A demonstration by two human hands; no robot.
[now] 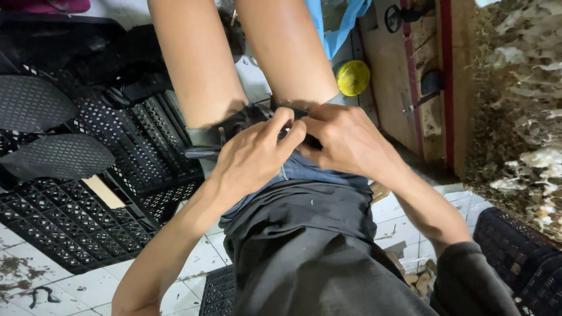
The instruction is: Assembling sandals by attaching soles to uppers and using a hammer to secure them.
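We see our 2 hands meeting at center frame, over the lap. Left hand (254,155) and right hand (345,140) both pinch a small black strap-like object (293,120), fingers curled tight on it; it's mostly hidden, so can't tell exactly what it is. It sits betw. the knees, just above the dark grey fabric (304,234) on the lap. Black perforated plastic crates (88,205) lie at 9 o'clock on the white tiled floor (35,275). A round yellow lid-like object (352,77) rests at 1 o'clock, well apart from the hands.
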